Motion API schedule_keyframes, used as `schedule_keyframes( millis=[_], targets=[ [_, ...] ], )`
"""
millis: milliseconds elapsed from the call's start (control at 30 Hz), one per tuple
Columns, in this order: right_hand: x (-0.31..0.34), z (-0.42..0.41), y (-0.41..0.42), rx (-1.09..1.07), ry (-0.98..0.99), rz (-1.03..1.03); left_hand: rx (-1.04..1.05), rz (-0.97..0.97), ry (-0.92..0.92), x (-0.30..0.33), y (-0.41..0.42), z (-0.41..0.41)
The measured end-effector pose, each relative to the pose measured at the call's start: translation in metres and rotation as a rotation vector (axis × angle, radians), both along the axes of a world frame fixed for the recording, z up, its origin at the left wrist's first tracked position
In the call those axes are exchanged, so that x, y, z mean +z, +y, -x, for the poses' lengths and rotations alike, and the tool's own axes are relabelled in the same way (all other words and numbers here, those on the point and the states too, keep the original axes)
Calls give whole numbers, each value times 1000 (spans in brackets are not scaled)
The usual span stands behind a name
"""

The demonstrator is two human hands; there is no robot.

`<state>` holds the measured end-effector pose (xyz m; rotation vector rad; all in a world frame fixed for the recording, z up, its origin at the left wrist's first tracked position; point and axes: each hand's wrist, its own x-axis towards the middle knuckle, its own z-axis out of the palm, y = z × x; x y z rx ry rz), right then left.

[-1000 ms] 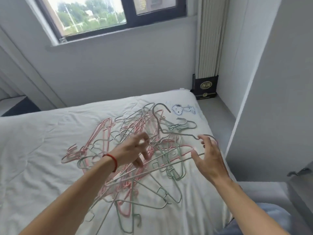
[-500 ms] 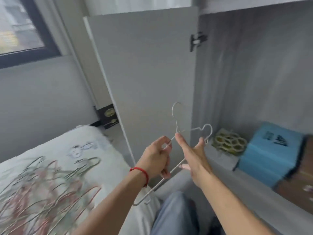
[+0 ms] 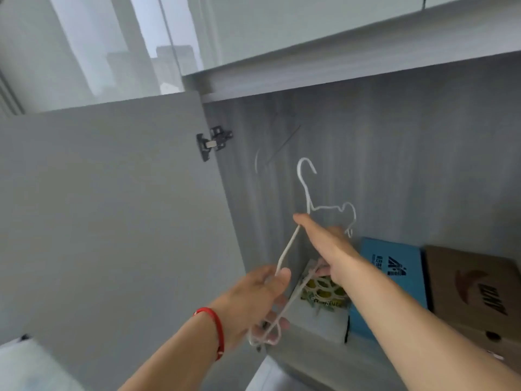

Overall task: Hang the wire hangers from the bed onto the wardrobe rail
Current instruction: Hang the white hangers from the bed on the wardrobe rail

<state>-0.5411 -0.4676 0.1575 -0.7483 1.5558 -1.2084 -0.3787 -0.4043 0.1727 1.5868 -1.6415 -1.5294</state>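
One white wire hanger (image 3: 303,185) is held up in front of the open wardrobe, hook uppermost and tilted. My left hand (image 3: 253,300), with a red string on its wrist, grips the hanger's lower end. My right hand (image 3: 327,246) pinches it just below the neck, thumb on the near side. A faint, blurred wire shape (image 3: 257,162) shows high against the wardrobe's back wall. No rail is visible. The bed (image 3: 25,365) shows only as a white corner at the bottom left, and the other hangers are out of view.
The wardrobe door (image 3: 112,207) stands open on the left, its hinge (image 3: 212,142) beside the hanger. On the wardrobe floor sit a white honeycomb-patterned pack (image 3: 321,289), a blue box (image 3: 392,275) and a brown cardboard box (image 3: 473,289). A shelf board (image 3: 338,77) runs overhead.
Both hands lifted one white hanger off the pile on the bed and carried it right and up. The view swung from the bed into the open wardrobe.
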Motion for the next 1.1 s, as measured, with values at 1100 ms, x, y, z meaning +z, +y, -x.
schedule_keyframes(
  millis=[1100],
  targets=[
    [15, 94, -154, 201, 214, 432, 230, 373, -33, 110, -313, 104]
  ],
)
